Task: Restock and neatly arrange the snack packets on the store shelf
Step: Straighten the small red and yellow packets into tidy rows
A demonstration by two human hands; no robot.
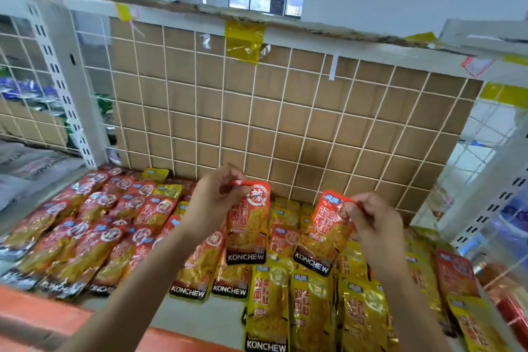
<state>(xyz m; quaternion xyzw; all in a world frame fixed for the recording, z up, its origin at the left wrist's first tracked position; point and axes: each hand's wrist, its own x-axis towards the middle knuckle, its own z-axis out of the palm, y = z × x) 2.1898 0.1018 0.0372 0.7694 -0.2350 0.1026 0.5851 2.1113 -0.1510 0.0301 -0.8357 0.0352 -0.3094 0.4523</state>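
I read KONCHEW in white capitals on the black band along the bottom of nearly every packet here; the large characters above it are too blurred for me to make out. My left hand (213,200) pinches the top edge of a red packet (248,223) between thumb and fingertips, so it hangs upright over the shelf, its round white seal at the upper right and the yellowish snack showing on its front; my right hand (371,223) pinches the top corner of a second red packet (325,233), which hangs tilted with its lower end swung to the left; the two held packets are near each other but apart. Below them the shelf (200,320) carries rows of red packets (94,226) lying flat and overlapping on the left side, running back to the white wire grid (280,111) with brown cardboard (314,128) behind it; yellow packets (311,308) of the same brand fill the right side, with a few more yellow ones at the back left. An orange-red strip (43,311) edges the shelf front; yellow tape (245,40) sticks to the rail above the grid.
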